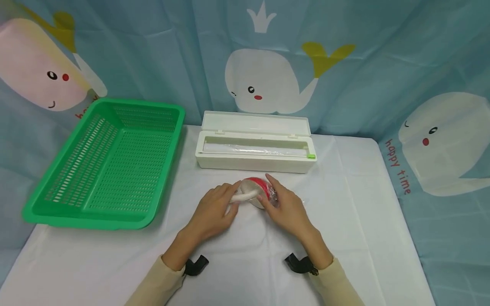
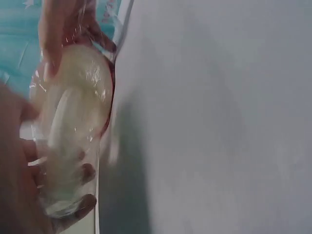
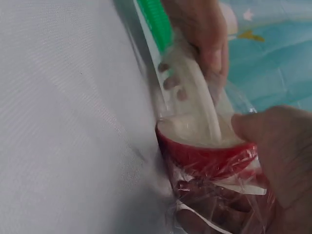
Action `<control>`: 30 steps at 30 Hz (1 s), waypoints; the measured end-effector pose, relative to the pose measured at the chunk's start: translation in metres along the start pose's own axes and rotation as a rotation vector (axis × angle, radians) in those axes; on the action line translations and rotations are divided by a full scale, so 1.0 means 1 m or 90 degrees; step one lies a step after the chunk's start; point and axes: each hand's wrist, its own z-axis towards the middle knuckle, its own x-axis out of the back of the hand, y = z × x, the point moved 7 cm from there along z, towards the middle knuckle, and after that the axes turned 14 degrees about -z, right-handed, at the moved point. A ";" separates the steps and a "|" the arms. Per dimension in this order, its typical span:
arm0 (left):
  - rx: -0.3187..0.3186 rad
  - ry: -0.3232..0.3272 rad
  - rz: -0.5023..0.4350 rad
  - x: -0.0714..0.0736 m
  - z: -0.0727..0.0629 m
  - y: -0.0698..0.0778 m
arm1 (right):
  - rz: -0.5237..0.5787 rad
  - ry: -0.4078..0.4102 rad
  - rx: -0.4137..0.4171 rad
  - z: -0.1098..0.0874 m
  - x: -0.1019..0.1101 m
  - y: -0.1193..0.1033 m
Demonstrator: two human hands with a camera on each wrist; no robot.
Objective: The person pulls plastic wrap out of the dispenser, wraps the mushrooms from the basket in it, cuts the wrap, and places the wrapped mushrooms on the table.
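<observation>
Between both hands is a rounded, bowl-like thing (image 1: 260, 185), red outside and whitish inside, with a curved white handle-like part (image 3: 207, 97); its exact kind does not show. Clear plastic film (image 3: 234, 170) covers it in shiny creases. My left hand (image 1: 214, 212) holds the white part, fingers beneath it, partly seen through the film. On the other side, my right hand (image 1: 287, 210) grips the red bowl part with the thumb near its rim and the fingers below, behind film. In the left wrist view the wrapped thing (image 2: 80, 63) is partly blurred.
Behind the hands stands a white box (image 1: 252, 163) with its lid raised and a roll of clear film (image 1: 254, 149) inside. A green perforated basket (image 1: 151, 212) sits at the left. White cloth (image 1: 344, 238) covers the table; a blue whale-print curtain (image 1: 172, 63) hangs behind.
</observation>
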 end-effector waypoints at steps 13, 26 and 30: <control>0.129 0.028 -0.225 0.008 0.007 -0.022 | 0.203 0.115 0.051 0.005 0.025 0.011; 0.156 -0.084 -0.502 -0.010 0.007 -0.011 | 0.386 0.354 0.011 -0.005 0.024 0.006; 0.138 -0.094 -0.542 -0.012 0.008 -0.007 | 0.240 0.486 0.077 -0.013 0.034 0.000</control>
